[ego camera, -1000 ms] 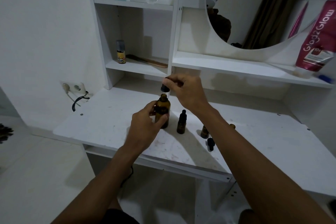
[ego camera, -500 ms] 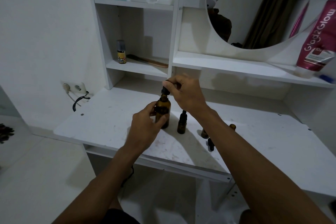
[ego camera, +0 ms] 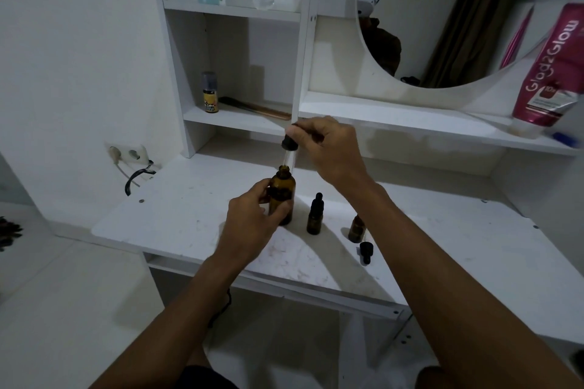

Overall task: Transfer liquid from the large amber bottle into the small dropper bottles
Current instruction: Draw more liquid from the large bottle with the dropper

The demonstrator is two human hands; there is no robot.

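The right hand [ego camera: 331,148] pinches the black bulb of a dropper [ego camera: 289,144] between thumb and fingertips. Its glass tube points down, with the tip just at the mouth of the large amber bottle [ego camera: 284,196]. The left hand [ego camera: 252,221] curls round that bottle's body and holds it upright on the white desk [ego camera: 189,215]. To do this draw well, I would keep the pinch on the bulb even while the tube clears the neck. I would also lift straight up so the glass does not knock the rim, and keep the left hand firm until the tip is free. Any squeeze on the way across would lose drops. Counting outward: one large bottle, one dropper in hand, and two small dropper bottles to its right. The capped small bottle [ego camera: 315,216] is nearer, and the open small bottle [ego camera: 355,227] is half hidden by the right forearm, so a third may stand behind the arm. One loose dropper cap [ego camera: 366,251] lies in front of the open one
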